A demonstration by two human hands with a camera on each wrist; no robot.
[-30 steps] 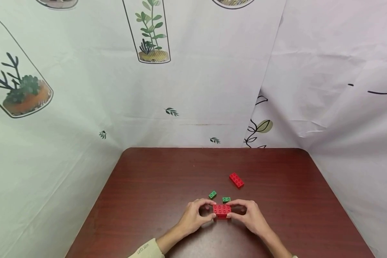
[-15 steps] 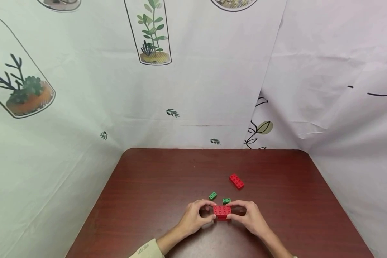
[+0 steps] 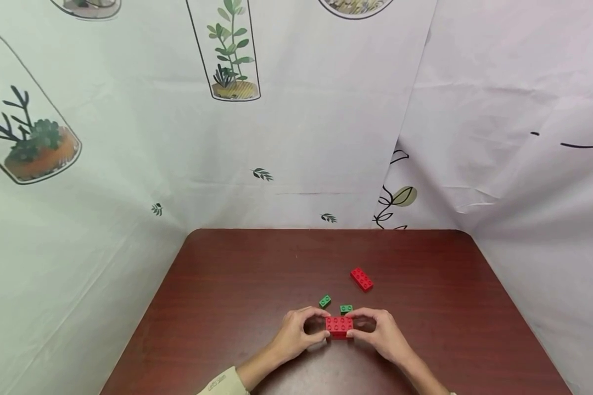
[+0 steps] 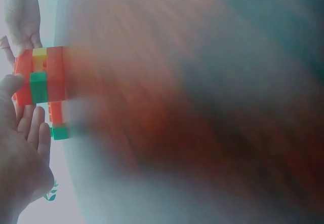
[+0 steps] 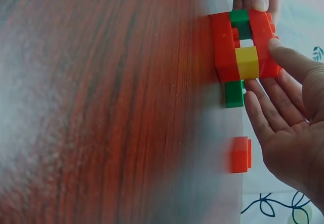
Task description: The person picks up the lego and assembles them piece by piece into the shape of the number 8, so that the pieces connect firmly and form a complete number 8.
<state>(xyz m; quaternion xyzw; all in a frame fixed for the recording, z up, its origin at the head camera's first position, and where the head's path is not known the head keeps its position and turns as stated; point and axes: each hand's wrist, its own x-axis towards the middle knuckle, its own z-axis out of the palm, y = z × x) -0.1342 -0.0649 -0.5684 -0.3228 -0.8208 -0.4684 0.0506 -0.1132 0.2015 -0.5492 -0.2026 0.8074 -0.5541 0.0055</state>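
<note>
A small stack of toy building bricks stands on the table in front of me. Its top red brick [image 3: 339, 323] has two rows of studs facing up. My left hand [image 3: 295, 330] pinches that brick's left end between thumb and fingers, and my right hand [image 3: 382, 332] pinches the right end. In the right wrist view a yellow brick [image 5: 247, 63] and a green brick [image 5: 239, 17] sit apart, sandwiched between the top brick and a lower red brick [image 5: 224, 46]. From the head view these middle bricks are hidden.
Just beyond the stack lie two small green bricks, one at the left [image 3: 324, 301] and one at the right [image 3: 346, 309]. Farther back is a loose red brick [image 3: 362, 279]. White printed cloth [image 3: 306, 131] hangs around the dark wooden table [image 3: 247, 263].
Both hands keep their grip on the red brick with little visible motion. The whole head view has shifted slightly.
</note>
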